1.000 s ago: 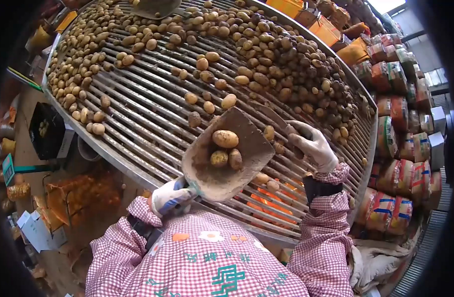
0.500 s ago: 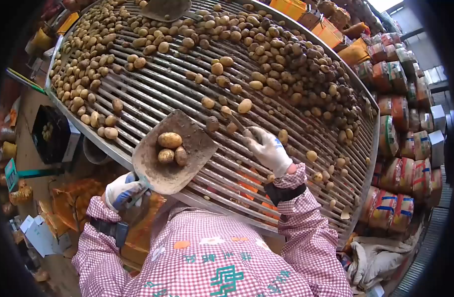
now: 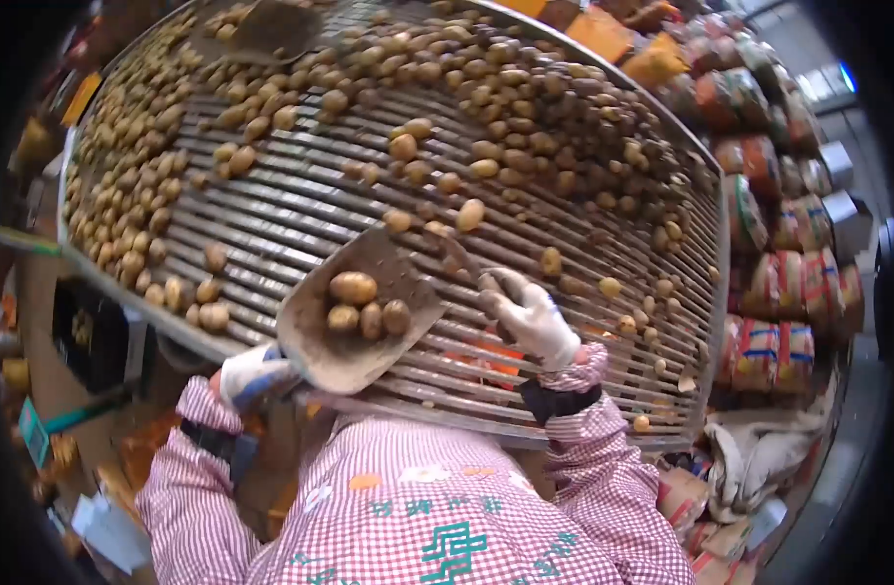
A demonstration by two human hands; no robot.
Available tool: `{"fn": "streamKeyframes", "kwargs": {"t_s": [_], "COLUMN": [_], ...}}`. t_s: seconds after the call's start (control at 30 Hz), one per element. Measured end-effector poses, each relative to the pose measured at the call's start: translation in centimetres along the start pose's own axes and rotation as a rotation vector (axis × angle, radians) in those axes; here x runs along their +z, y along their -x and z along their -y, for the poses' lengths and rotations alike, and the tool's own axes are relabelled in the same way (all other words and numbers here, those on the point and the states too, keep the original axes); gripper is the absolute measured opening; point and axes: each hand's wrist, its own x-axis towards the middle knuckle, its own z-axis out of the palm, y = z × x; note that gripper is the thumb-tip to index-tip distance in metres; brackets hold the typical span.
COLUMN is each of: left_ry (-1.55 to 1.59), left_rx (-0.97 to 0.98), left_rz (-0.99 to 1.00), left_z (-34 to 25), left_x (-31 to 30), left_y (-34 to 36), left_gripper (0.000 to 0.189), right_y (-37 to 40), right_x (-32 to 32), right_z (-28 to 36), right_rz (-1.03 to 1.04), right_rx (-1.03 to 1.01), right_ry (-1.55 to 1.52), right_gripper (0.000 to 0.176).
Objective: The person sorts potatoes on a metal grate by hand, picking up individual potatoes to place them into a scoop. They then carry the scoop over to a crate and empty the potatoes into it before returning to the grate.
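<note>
My left hand, in a white and blue glove, is closed round the handle end of a dirty metal scoop. Several potatoes lie inside the scoop, which rests low over the slatted rack with its mouth facing up the slats. To its right, my gloved right hand grips a narrow brown hand tool. The tool's far end points toward a few loose potatoes, one a pale potato, just beyond the scoop's lip. The right fingers partly cover the tool's handle.
Potatoes are heaped along the rack's left side and far edge, with a dark pile at right. A second scoop lies at the back. Stacked filled bags stand to the right. A black crate sits at lower left.
Another potato now lies in the scoop beside the earlier ones. The brown tool shows more plainly, angled between my right hand and the scoop's lip. The whole view has shifted slightly.
</note>
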Motion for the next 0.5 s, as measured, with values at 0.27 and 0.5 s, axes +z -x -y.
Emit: {"fn": "streamKeyframes", "kwargs": {"t_s": [0.27,0.5], "left_ry": [-0.052,-0.119], "left_rx": [-0.099,-0.137], "left_rz": [-0.187,-0.156], "left_z": [-1.5,-4.0], "left_x": [2.4,7.4], "left_y": [-0.9,-4.1], "left_gripper": [0.042,0.042], "right_y": [2.1,1.0], "right_x": [-1.8,-11.5], "right_z": [-0.7,-3.7], "right_rz": [-0.078,-0.372], "right_rx": [-0.007,-0.121], "right_ry": [-0.239,-0.073], "right_gripper": [0.037,0.041]}}
